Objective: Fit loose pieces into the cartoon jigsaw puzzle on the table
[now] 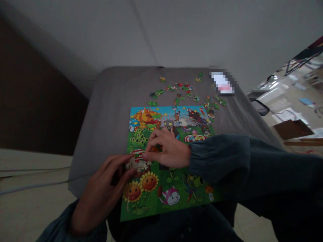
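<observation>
A colourful jigsaw puzzle (168, 181) with cartoon plants and zombies lies at the table's near edge. Its smooth printed picture shows sunflowers at the lower left and a blue sky along the top. My right hand (168, 149) reaches over its middle from the right, thumb and index finger pinched on a red-and-white striped puzzle piece (139, 154) near the left side. The curled fingers partly cover that piece. At the puzzle's left edge rests my left hand (108, 185), its index fingertip by the striped piece and its thumb apart below, over a pale bare patch (136, 165).
Several loose puzzle pieces (179, 86) are scattered on the grey cloth-covered table (108, 101) beyond the puzzle. A blurred-out phone (222, 82) lies at the back right. Behind the table stands a pale wall (176, 33); cluttered floor (297, 97) shows at right.
</observation>
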Demonstrator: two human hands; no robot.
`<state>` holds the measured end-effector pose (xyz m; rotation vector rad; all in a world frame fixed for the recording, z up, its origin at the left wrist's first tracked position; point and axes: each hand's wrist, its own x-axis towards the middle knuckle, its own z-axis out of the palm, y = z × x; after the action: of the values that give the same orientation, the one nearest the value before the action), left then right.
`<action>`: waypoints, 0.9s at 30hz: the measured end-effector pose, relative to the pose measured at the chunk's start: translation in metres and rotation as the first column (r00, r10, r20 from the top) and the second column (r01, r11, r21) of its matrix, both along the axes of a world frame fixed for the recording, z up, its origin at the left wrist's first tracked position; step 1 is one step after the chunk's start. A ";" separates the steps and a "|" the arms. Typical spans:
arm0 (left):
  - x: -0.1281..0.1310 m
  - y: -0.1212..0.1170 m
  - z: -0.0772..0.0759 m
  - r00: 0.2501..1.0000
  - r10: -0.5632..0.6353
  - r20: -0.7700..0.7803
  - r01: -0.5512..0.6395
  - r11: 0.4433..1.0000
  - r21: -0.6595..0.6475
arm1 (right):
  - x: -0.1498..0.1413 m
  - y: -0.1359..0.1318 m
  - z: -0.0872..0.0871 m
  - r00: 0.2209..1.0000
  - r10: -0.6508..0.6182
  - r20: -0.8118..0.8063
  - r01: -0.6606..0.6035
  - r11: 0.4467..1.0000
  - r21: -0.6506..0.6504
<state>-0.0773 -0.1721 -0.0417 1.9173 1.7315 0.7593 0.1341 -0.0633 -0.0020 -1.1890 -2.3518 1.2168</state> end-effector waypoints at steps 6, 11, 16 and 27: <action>0.001 0.000 -0.001 1.000 -0.020 -0.020 0.021 0.998 0.054 | -0.007 -0.004 0.004 0.999 -0.002 0.039 0.004 0.999 -0.050; 0.001 -0.002 -0.001 0.997 -0.058 -0.048 0.061 0.997 0.056 | -0.006 -0.004 -0.002 0.995 0.071 0.063 -0.075 0.995 0.064; 0.002 -0.001 0.001 0.995 -0.076 -0.072 0.082 0.993 0.090 | -0.003 -0.005 -0.009 0.994 0.098 0.042 -0.104 0.984 0.147; 0.002 -0.001 -0.001 0.994 -0.079 -0.076 0.085 0.993 0.080 | -0.002 -0.006 -0.011 0.992 0.110 0.057 -0.119 0.974 0.194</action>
<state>-0.0751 -0.1727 -0.0424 2.0823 1.6756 0.7516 0.1318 -0.0695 -0.0130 -1.0398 -2.5372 0.9707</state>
